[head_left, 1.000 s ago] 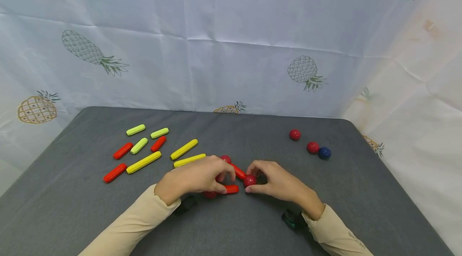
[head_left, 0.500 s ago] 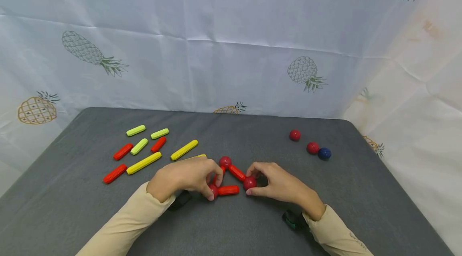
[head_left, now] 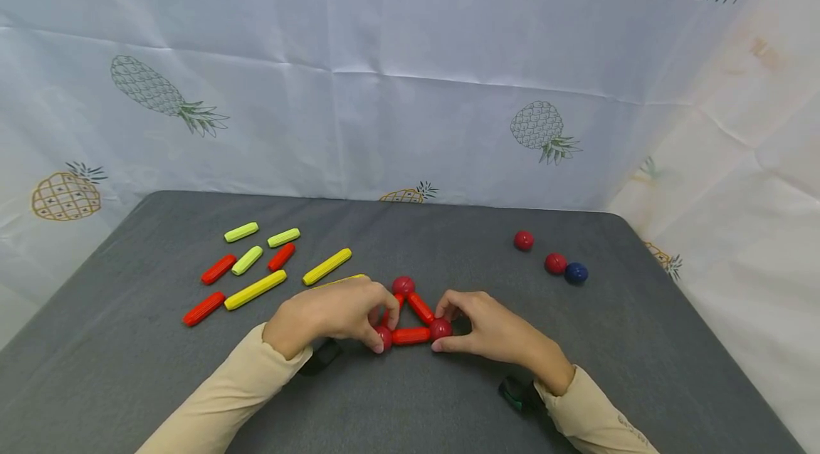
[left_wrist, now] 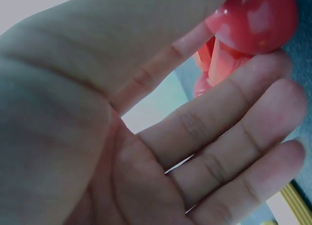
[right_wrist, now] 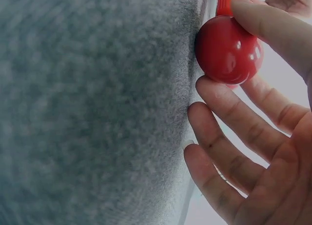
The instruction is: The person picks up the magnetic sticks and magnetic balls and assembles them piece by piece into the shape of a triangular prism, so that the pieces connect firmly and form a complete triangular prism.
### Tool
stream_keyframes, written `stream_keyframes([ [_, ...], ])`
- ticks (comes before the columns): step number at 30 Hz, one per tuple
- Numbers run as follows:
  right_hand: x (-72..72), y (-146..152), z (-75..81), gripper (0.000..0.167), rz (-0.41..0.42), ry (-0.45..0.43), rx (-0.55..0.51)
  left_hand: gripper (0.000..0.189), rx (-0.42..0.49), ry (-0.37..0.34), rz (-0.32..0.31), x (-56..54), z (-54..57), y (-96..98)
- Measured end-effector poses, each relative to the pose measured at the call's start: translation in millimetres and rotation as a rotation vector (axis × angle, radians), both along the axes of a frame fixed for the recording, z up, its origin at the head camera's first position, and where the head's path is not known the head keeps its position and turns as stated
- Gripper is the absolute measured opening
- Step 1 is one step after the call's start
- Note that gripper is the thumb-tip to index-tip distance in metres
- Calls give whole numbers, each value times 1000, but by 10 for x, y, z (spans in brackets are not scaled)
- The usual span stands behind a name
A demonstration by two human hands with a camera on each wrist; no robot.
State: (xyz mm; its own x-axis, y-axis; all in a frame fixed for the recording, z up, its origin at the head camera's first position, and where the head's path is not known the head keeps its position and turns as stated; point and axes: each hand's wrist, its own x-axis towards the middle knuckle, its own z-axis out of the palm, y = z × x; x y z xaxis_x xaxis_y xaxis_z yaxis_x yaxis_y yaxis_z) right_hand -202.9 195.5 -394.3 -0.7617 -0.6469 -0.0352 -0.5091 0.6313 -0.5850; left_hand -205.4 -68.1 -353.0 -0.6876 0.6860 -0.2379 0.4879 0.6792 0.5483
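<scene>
Three red balls and three red rods lie on the table as a triangle. Its far corner is a red ball (head_left: 403,287), from which a red rod (head_left: 421,307) slopes to the right corner. Along the near side a second red rod (head_left: 411,336) meets both near balls. My left hand (head_left: 336,315) pinches the left corner ball (left_wrist: 258,22) between thumb and fingers and partly hides the third red rod (head_left: 393,303). Around the right corner ball (right_wrist: 229,50), the thumb and fingers of my right hand (head_left: 496,326) pinch it.
Left of the hands lie several loose rods: yellow (head_left: 255,289), pale green (head_left: 241,231) and red (head_left: 204,308). At the back right are two red balls (head_left: 555,263) and a blue ball (head_left: 576,272). A pineapple-print cloth (head_left: 359,134) hangs behind the grey table (head_left: 410,404).
My left hand shifted from the near rod to the left corner ball. The gap between the near rod and the right ball has closed, the two ends coming together.
</scene>
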Motion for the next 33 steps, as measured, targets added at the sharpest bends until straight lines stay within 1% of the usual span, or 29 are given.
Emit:
stream_keyframes([
  [5,0,0,-2,38,6,-9,-6,18,6,-17,18,-50,-3,-39],
  [9,-5,3,-11,38,15,-14,-12,18,21,-15,27,-95,9,-101],
  [14,-10,5,-20,38,19,-15,-15,18,63,8,25,-180,39,-232],
  [17,-8,-1,-19,37,11,-20,-15,20,99,23,36,-236,47,-313],
  [21,-6,-15,-17,35,-3,-28,-11,21,146,52,47,-304,32,-395],
  [24,-4,-25,-12,34,-6,-30,-14,21,169,88,59,-339,34,-449],
  [28,0,-33,-9,34,-3,-34,-25,21,192,136,104,-363,80,-533],
  [33,10,-27,-11,35,0,-38,-26,22,214,148,192,-399,92,-679],
])
